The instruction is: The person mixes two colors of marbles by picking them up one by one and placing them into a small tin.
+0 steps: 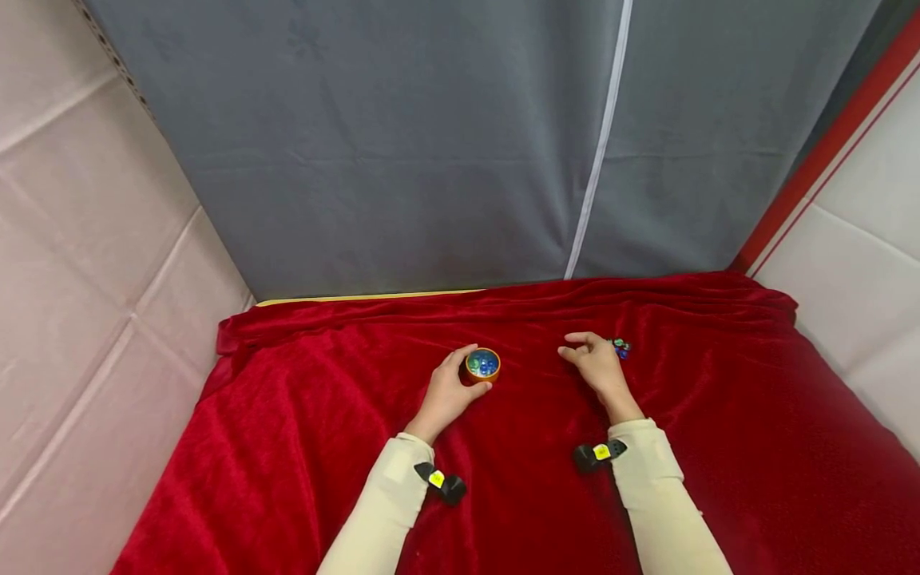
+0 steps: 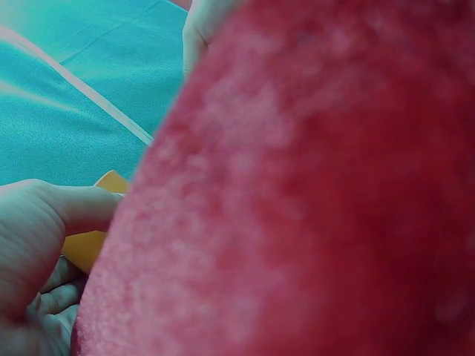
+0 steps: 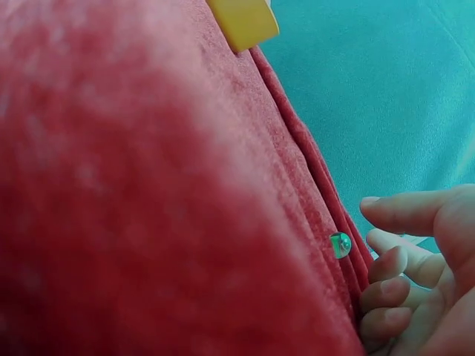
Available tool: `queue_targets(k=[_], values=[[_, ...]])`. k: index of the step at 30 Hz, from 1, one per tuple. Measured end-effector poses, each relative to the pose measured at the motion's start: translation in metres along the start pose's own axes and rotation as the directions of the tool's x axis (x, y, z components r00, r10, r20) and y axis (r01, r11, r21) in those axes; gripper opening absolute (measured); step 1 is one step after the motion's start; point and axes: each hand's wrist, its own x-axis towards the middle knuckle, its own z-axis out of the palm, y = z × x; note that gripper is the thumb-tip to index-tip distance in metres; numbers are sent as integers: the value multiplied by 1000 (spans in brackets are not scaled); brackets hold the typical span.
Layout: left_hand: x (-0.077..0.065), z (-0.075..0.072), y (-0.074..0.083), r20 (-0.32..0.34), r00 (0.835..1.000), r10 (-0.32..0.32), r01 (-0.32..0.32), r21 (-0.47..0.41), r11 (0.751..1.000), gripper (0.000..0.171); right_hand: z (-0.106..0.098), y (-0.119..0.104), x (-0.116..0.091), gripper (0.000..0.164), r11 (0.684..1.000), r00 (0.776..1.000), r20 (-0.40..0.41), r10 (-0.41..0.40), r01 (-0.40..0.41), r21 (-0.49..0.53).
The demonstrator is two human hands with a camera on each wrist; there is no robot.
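My left hand (image 1: 447, 393) grips a small round orange container (image 1: 483, 378) between thumb and fingers on the red cloth. Blue and green glass marbles (image 1: 483, 363) show inside it. In the left wrist view, the thumb (image 2: 82, 208) lies against the container's yellow side (image 2: 85, 248). To the right, my right hand (image 1: 596, 363) hovers low over the cloth, thumb and forefinger apart. Several blue and green marbles (image 1: 621, 348) lie just beyond it, partly hidden by the hand. In the right wrist view, a single green marble (image 3: 341, 245) appears near the fingertips, apart from them.
Wrinkled red velvet cloth (image 1: 345, 447) covers the table. Behind its far edge hangs a grey curtain (image 1: 402, 160) with a white strip. Pale padded walls (image 1: 101, 263) stand on both sides, and a red post (image 1: 826, 160) is at the right.
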Motion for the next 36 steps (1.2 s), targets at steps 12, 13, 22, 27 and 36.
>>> queue_targets(k=[12,13,22,27,36], values=[[1,-2,3,1,1000,-8,8,-10,1000,64,-2,2,3,37,999,1000,-7,11,-11,-33],[1,-2,3,0,1000,-8,8,-10,1000,64,-2,2,3,37,999,1000,-6,13,-14,-38],[1,-2,1,-1,1000,-20,20,-3,1000,65,-1,2,3,36,997,1000,-1,30,-30,-69],[1,-1,0,-1,1000,-22,22,-3,1000,65,-1,3,3,36,995,1000,5,16,-16,-95],[0,-1,0,1,1000,-19,19,5,1000,64,1,7,4,33,976,1000,-10,-17,15,-215]])
